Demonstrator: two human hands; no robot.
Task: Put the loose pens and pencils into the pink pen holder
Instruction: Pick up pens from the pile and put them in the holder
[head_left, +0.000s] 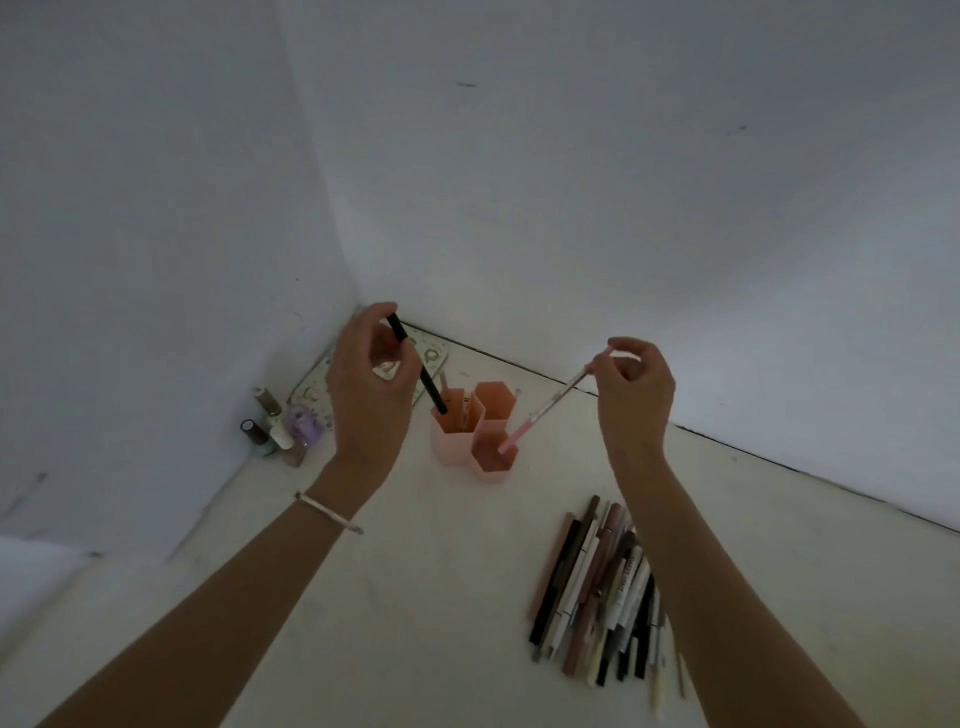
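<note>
The pink pen holder stands on the white table near the wall corner; it has three hexagonal cells. My left hand pinches a black pen, tilted, its lower tip over the left cell, which holds a pencil or two. My right hand pinches the top of a pink and white pen, its lower tip at the mouth of the front cell. A pile of loose pens and pencils lies on the table beneath my right forearm.
Several nail polish bottles stand in the corner left of the holder. A patterned flat case lies behind my left hand against the wall. White walls close the table at the back and left.
</note>
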